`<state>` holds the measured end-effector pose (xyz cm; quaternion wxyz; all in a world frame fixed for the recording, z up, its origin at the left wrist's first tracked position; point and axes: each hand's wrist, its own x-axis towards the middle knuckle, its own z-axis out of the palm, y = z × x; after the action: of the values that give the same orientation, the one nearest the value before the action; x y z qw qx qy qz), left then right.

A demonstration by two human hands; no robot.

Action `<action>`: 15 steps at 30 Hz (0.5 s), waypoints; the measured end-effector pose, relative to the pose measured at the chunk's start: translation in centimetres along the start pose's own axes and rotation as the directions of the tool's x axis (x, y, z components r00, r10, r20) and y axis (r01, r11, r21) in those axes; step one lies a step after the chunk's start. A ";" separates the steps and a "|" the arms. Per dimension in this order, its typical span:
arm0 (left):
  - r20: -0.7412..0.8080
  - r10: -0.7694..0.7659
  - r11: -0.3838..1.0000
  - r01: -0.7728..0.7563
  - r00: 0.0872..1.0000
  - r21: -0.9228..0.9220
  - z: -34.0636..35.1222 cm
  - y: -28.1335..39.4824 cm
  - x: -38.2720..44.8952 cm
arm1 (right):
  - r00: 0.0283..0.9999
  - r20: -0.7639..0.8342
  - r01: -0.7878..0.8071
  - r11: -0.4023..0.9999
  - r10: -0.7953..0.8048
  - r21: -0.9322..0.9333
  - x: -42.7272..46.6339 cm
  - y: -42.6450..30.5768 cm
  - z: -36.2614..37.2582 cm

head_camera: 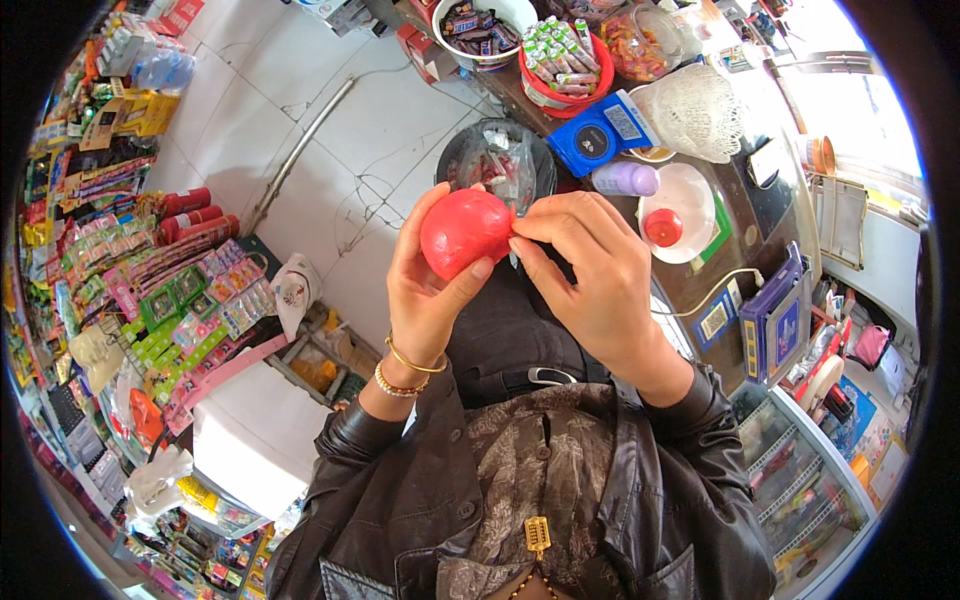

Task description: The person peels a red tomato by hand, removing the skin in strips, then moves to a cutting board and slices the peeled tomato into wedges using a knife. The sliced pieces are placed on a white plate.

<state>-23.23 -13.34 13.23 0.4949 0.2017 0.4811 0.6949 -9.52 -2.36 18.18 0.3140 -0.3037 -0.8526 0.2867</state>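
Observation:
A large, glossy red fruit [466, 231], perhaps a tomato, is cupped in my left hand [420, 281], with the thumb along its lower side. My right hand [592, 270] comes in from the other side, and its thumb and fingertips pinch at the fruit's right edge. What lies between those fingertips is too small to make out. Below and beyond the fruit stands a dark bin [450, 154] lined with a clear bag holding red scraps. A white bowl [694, 199] on the counter at the right contains a smaller red round piece [663, 227].
On the brown counter [739, 300] are a lilac bottle [626, 179], a blue payment device [600, 135], a red tub [562, 105] of wrapped rolls and a purple device [776, 322] with a white cable. Packed goods shelves [180, 292] line the left, beside the tiled floor [300, 60].

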 end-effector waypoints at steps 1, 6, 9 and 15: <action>0.008 0.026 0.998 -0.026 1.000 0.050 0.0 -0.1 -0.1 | 1.000 -0.005 0.008 1.000 -0.008 -0.017 0.0 0.0 -0.1; 0.006 0.078 0.988 -0.078 0.997 0.137 0.5 -0.3 -0.4 | 0.999 -0.011 0.034 0.997 -0.035 -0.065 -0.4 0.1 -0.2; 0.028 0.120 0.975 -0.123 0.992 0.183 0.6 -0.4 -0.5 | 1.000 -0.022 0.019 0.997 -0.021 -0.080 -0.6 -0.1 -0.2; 0.040 0.067 0.992 -0.071 0.997 0.107 0.7 -0.2 -0.7 | 0.997 -0.049 -0.061 0.995 0.065 0.075 -0.5 -0.2 -0.4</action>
<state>-22.26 -13.62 13.51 0.4676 0.2574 0.5015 0.6808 -8.99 -2.75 18.40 0.3377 -0.3260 -0.8231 0.3197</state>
